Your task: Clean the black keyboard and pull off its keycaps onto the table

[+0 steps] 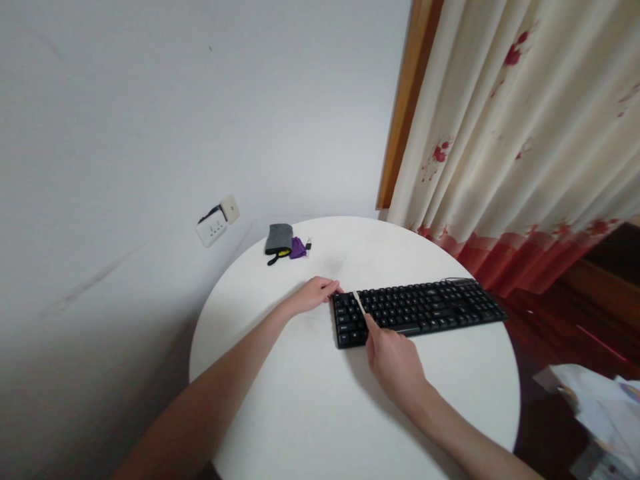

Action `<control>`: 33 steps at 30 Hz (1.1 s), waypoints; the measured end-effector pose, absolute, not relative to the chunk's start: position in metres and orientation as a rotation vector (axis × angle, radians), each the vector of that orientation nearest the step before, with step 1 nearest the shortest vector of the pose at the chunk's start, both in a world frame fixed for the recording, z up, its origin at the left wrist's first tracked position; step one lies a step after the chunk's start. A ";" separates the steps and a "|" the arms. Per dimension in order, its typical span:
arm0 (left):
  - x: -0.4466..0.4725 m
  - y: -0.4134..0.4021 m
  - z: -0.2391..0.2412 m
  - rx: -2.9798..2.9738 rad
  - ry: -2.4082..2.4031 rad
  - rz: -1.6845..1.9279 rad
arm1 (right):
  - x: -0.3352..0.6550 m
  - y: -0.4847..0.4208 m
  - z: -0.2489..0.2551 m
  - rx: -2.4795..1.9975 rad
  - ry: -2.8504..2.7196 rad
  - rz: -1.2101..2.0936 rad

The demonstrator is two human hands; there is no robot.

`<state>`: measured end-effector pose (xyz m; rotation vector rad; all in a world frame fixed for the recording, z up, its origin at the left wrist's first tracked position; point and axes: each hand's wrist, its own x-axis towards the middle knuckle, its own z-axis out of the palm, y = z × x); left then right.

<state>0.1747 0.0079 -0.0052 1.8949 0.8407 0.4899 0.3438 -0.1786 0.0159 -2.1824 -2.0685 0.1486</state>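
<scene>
1. With our right hand we hold a thin pale stick, which looks like a toothbrush. The grip is closed around its lower part, and the index finger is stretched along it.
2. The far end of the stick is over the left part of the black keyboard, near its back row. If it presses the keys, we cannot tell.
3. Our left hand is at the back left corner of the keyboard, and its fingertips reach this corner. The fingers are close together, but we cannot tell whether they pinch it or only rest there.
4. The keyboard lies flat on the round white table, keys upward, and its right end comes to about the table's edge. The keys are black with small light signs, and a thin dark cable lies behind it.
5. Farther back on the table, well apart from the keyboard, we see a grey pouch and, just beside it, a purple cloth.
</scene>
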 end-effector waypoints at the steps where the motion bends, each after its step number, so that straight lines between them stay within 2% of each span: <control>1: 0.174 0.008 -0.006 1.894 0.835 0.490 | 0.344 -0.180 0.015 -2.184 -2.073 0.155; 33: 0.173 0.011 -0.009 1.902 0.826 0.476 | 0.380 -0.234 -0.016 -2.080 -1.943 0.105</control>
